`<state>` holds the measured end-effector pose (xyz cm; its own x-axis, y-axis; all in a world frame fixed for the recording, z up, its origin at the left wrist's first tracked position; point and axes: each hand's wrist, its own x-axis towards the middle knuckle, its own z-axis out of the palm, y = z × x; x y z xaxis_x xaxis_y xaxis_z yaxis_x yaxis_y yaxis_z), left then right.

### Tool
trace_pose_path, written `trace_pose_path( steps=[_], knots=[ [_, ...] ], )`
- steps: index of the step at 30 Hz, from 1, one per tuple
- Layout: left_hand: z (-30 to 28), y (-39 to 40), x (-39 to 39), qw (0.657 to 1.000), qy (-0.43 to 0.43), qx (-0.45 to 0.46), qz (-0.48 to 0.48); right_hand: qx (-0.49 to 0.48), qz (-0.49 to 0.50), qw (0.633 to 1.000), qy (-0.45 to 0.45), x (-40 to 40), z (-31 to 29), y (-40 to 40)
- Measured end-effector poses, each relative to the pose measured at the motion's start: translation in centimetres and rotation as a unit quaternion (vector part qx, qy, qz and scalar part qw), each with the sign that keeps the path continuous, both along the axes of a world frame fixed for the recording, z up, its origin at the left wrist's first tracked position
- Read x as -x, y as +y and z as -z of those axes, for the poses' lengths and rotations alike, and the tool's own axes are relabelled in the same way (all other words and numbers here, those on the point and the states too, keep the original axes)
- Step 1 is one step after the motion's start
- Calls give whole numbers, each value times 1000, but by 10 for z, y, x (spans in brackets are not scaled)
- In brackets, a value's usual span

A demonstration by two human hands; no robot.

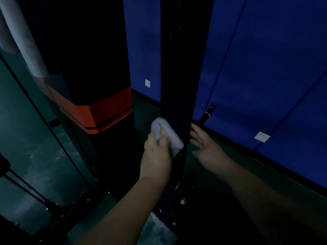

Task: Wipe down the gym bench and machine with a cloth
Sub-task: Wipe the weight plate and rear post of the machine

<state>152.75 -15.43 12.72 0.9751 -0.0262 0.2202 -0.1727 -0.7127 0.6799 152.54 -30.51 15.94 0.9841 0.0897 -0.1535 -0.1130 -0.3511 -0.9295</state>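
Lighting is poor; detail on dark surfaces is limited.

A black upright post (177,76) of the machine runs down the centre of the view and serves as reference. The left hand (156,156) has its grip clenched round a pale grey cloth (166,133), bunched, with the cloth pressed against the left face of the post low down. Fingers curl into the folds of the cloth; the far end of the cloth sticks out above the knuckles.

The right hand (203,142) is just to the right of the post at about the same height, grip released, fingers straight and spread, fingertips touching or very near the post's right edge; contact cannot be confirmed.

To the left of the post stands a black padded block with an orange band (106,112) at its lower end. Farther left, a grey tube (26,41) slants upward. Behind the post, blue wall panels (265,68) carry two small white plates (261,137). A short black handle (207,114) shows just right of the post. Bolts (182,201) sit at the post's base on the dark green floor (26,138).
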Motion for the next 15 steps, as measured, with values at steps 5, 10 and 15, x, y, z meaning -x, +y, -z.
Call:
trace_pose_path(
  steps=[5,10,15],
  knots=[
    [-32,12,-4,990,-43,104,-86,-12,20,999,-27,-2,-7,-1],
    [-89,-30,-20,961,-224,152,-61,-52,30,996,-60,-11,-22,-2],
    [-3,-41,-2,997,-17,9,-70,-29,20,999,-41,-7,-23,-7]
  ],
)
